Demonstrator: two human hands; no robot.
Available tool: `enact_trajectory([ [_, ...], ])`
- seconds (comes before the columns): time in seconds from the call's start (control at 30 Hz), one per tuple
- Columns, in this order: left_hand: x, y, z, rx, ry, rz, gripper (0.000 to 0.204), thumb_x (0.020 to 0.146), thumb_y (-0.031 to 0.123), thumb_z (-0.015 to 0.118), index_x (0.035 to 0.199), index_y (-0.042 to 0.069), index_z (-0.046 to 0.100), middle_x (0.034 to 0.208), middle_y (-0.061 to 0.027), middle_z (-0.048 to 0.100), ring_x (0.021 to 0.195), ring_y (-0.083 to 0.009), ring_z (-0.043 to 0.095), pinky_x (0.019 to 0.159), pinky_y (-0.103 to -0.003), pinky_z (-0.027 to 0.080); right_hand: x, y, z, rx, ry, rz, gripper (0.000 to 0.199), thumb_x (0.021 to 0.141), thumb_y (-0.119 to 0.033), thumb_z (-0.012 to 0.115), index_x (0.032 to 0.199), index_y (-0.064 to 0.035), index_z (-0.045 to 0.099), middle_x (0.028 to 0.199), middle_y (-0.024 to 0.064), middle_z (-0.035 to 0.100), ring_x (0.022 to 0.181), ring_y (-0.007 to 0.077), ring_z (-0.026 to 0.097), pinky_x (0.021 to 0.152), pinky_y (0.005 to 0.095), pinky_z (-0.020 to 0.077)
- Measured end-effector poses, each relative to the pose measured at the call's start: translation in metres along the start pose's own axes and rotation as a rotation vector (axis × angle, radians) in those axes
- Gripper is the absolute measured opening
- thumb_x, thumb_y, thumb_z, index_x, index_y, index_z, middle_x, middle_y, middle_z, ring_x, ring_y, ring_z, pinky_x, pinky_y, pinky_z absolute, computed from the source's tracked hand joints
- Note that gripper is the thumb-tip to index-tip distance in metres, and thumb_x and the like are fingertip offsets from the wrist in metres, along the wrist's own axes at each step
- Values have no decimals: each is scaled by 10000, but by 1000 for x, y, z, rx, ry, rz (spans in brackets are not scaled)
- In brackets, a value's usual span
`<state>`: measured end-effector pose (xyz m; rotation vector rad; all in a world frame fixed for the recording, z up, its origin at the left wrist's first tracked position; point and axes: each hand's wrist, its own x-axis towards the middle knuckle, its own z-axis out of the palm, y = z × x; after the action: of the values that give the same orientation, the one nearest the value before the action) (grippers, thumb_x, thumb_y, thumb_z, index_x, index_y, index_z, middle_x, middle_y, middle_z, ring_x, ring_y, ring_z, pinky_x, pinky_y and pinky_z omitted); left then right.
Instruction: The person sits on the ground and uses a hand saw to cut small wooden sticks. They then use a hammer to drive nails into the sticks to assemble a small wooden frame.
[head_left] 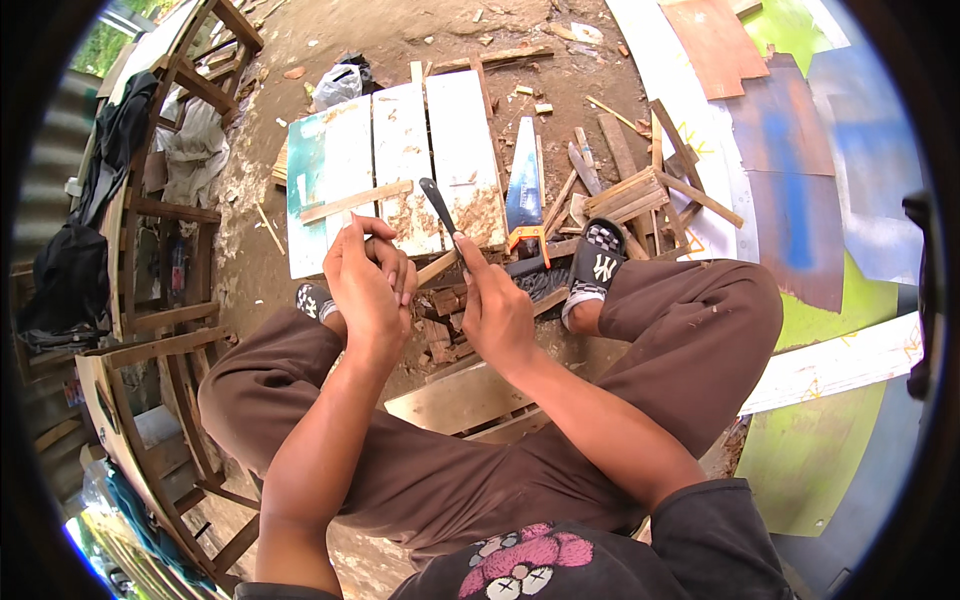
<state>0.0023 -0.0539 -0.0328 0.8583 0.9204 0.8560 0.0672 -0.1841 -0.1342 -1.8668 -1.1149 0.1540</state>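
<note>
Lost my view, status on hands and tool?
Right hand grips knife, blade up. Left hand closed beside it, contents hidden. Nothing between them.

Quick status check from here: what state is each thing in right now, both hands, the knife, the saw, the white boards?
Left hand: closed, raised over the knees; what it grips is hidden.
Right hand: shut on the knife handle.
Knife: held, dark blade pointing up and away.
Handsaw: lying flat on the ground, untouched.
White boards: lying flat side by side, paint worn.
Thin wood strip: resting loose across the boards.
</note>
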Motion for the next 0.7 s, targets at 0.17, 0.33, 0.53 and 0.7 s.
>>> enact_trajectory([
  [0.17,-1,-3,-1,24,-16,-6,400,1170,275,377,910,13,531,516,20,314,389,-86,247,362,-272,251,3,3,-1,69,37,-173,667,959,37,598,1594,-124,473,724,125,594,551,292,640,498,438,543],
  [0.33,-4,-6,1,49,-41,7,406,1171,276,375,907,13,536,518,21,318,391,-86,246,363,-275,251,6,0,-4,-103,-15,95,664,945,42,621,1573,-134,500,738,145,601,581,311,646,513,447,528],
  [0.53,-3,-3,1,19,-8,-1,419,1173,289,380,909,6,541,528,18,327,392,-84,248,357,-268,262,12,4,-6,-13,28,17,606,982,30,581,1562,-130,508,751,160,605,582,330,638,525,455,525],
  [0.7,1,-5,1,14,-55,19,412,1173,275,373,906,9,540,532,19,328,398,-82,250,356,-266,261,4,2,-3,95,24,-108,609,990,33,570,1574,-122,497,724,146,585,544,296,618,495,433,520],
])
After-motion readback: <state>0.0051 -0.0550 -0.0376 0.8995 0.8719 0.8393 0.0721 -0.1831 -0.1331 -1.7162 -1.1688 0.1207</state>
